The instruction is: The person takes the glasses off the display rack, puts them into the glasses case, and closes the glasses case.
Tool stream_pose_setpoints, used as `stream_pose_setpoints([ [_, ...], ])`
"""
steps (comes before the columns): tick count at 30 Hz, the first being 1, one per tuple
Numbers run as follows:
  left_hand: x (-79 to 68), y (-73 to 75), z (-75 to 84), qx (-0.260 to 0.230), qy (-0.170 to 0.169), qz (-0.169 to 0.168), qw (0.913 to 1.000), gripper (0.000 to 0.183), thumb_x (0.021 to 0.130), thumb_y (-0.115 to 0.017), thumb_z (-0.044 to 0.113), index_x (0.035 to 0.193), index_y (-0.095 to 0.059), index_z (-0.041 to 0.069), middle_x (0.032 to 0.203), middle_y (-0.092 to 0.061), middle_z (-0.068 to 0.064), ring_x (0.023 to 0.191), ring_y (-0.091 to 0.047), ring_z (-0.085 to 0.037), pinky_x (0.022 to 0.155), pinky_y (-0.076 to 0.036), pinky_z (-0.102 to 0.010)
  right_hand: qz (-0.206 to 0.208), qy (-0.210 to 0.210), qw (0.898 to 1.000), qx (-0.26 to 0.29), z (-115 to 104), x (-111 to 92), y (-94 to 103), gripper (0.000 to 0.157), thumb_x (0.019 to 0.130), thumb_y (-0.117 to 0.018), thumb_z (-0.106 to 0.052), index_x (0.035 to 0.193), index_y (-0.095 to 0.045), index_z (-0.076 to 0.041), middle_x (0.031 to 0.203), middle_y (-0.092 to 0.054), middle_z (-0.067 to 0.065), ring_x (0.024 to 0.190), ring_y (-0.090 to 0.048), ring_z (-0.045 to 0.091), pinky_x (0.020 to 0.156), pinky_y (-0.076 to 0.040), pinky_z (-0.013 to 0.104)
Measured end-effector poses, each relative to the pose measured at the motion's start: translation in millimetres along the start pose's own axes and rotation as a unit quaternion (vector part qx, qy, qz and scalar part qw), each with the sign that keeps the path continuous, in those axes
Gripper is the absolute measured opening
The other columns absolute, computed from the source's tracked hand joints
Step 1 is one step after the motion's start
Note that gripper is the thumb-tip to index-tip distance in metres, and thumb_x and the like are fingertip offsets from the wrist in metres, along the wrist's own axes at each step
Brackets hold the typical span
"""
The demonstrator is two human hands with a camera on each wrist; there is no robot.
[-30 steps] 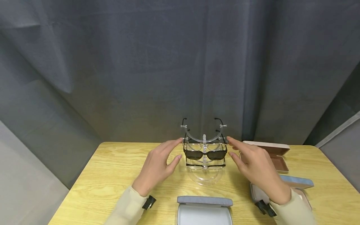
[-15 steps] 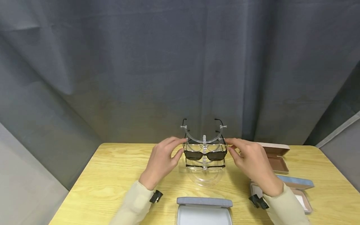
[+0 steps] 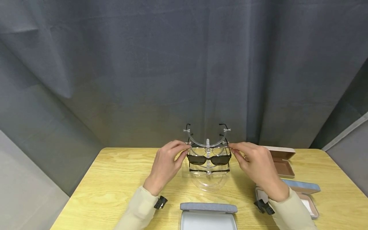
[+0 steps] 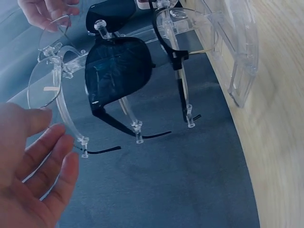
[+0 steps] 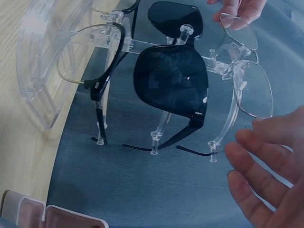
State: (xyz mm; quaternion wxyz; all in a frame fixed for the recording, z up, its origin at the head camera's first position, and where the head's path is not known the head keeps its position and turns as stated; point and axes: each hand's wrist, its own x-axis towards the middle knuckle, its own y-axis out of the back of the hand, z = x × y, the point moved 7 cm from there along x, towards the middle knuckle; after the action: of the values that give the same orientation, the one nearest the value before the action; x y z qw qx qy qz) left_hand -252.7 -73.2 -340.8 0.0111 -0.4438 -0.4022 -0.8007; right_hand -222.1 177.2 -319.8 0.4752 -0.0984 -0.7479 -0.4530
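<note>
My left hand pinches the left side of a pair of thin-rimmed eyeglasses between thumb and fingers. On the opposite side, my right hand pinches the same pair by its edge. In the left wrist view the clear lens sits right at the thumb. These eyeglasses are uppermost on a clear acrylic display stand. Below them hang black sunglasses, then black half-rim glasses. Dark temple tips rest over the stand's curved arms, seen in the right wrist view beside the sunglasses' dark lens.
An open grey-blue glasses case lies at the table's front middle. To the right are an open blue case with a white cloth inside and an open brown-lined case. A grey curtain hangs behind the wooden table.
Both hands have come inward from beside the stand, and their fingers have closed on the sides of the uppermost eyeglasses. The other glasses and cases have kept their places.
</note>
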Motion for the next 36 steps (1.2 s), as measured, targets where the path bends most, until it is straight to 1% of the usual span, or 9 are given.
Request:
stream_pose_setpoints([
  [5,2.7,10.1,6.2,-0.007,-0.012,0.024,0.9996,0.018,0.091,-0.079,0.007,0.108,-0.081,0.012,0.103,-0.079,0.000,0.094,-0.075,-0.014,0.083,-0.063,-0.026,0.024,0.015,1.000,0.008,-6,0,9.1,0.028,0.075,-0.085,0.006,0.099,-0.082,-0.010,0.088,-0.082,0.004,0.064,-0.070,0.012,0.054,-0.053,0.029],
  [13,3.7,25.1,15.7,0.010,-0.041,0.073,0.9965,0.018,0.091,-0.079,0.008,0.110,-0.080,0.007,0.100,-0.080,-0.004,0.090,-0.076,-0.016,0.082,-0.063,-0.027,0.044,0.017,0.999,0.024,-16,3,22.4,0.026,0.078,-0.080,0.001,0.101,-0.082,-0.012,0.085,-0.081,0.003,0.065,-0.070,0.015,0.057,-0.052,0.034],
  [14,3.9,27.1,17.2,0.012,-0.044,0.077,0.9960,0.018,0.091,-0.078,0.008,0.109,-0.080,0.007,0.100,-0.080,-0.004,0.090,-0.076,-0.017,0.083,-0.063,-0.027,0.047,0.018,0.998,0.024,-18,3,24.7,0.024,0.080,-0.079,0.000,0.101,-0.082,-0.012,0.086,-0.081,0.002,0.066,-0.071,0.016,0.057,-0.052,0.034],
  [16,4.4,31.0,20.7,0.017,-0.054,0.086,0.9947,0.018,0.091,-0.079,0.007,0.108,-0.081,0.007,0.100,-0.080,-0.004,0.089,-0.076,-0.017,0.082,-0.063,-0.028,0.053,0.021,0.998,0.022,-22,4,29.8,0.012,0.092,-0.075,-0.011,0.102,-0.082,-0.012,0.087,-0.081,0.002,0.068,-0.072,0.017,0.059,-0.054,0.036],
  [17,4.5,33.2,22.6,0.020,-0.058,0.090,0.9940,0.018,0.090,-0.079,0.006,0.108,-0.081,0.007,0.099,-0.080,-0.004,0.089,-0.076,-0.017,0.082,-0.063,-0.029,0.058,0.025,0.998,0.020,-24,5,32.7,0.013,0.097,-0.071,-0.017,0.101,-0.082,-0.011,0.087,-0.081,0.002,0.068,-0.072,0.018,0.060,-0.055,0.037],
  [21,5.1,43.3,32.3,0.034,-0.078,0.104,0.9909,0.019,0.088,-0.081,0.004,0.107,-0.081,0.007,0.098,-0.080,-0.003,0.087,-0.075,-0.017,0.079,-0.062,-0.030,0.092,0.046,0.995,0.002,-35,7,45.5,0.041,0.110,-0.052,-0.035,0.097,-0.083,-0.011,0.082,-0.080,0.002,0.067,-0.071,0.018,0.062,-0.056,0.038],
  [28,5.0,61.0,53.9,0.076,-0.139,0.130,0.9788,0.013,0.086,-0.082,0.005,0.099,-0.082,0.008,0.093,-0.080,-0.003,0.079,-0.074,-0.017,0.070,-0.060,-0.029,0.156,0.082,0.984,-0.006,-56,8,68.6,0.040,0.108,-0.054,-0.027,0.088,-0.082,-0.008,0.076,-0.078,0.004,0.063,-0.070,0.021,0.065,-0.054,0.035],
  [32,1.9,69.5,64.8,0.091,-0.175,0.144,0.9697,0.006,0.093,-0.077,0.012,0.094,-0.082,0.009,0.088,-0.079,-0.001,0.074,-0.073,-0.016,0.066,-0.058,-0.028,0.164,0.090,0.982,-0.001,-66,8,78.8,0.041,0.108,-0.055,-0.029,0.086,-0.082,-0.006,0.076,-0.078,0.005,0.064,-0.069,0.023,0.067,-0.053,0.032],
  [36,-1.4,74.8,75.8,0.098,-0.210,0.145,0.9619,0.020,0.102,-0.069,0.022,0.091,-0.082,0.011,0.085,-0.079,0.001,0.073,-0.073,-0.013,0.063,-0.058,-0.027,0.156,0.092,0.983,-0.009,-73,8,87.5,0.043,0.108,-0.055,-0.030,0.085,-0.080,-0.005,0.075,-0.076,0.004,0.064,-0.067,0.022,0.064,-0.051,0.033],
])
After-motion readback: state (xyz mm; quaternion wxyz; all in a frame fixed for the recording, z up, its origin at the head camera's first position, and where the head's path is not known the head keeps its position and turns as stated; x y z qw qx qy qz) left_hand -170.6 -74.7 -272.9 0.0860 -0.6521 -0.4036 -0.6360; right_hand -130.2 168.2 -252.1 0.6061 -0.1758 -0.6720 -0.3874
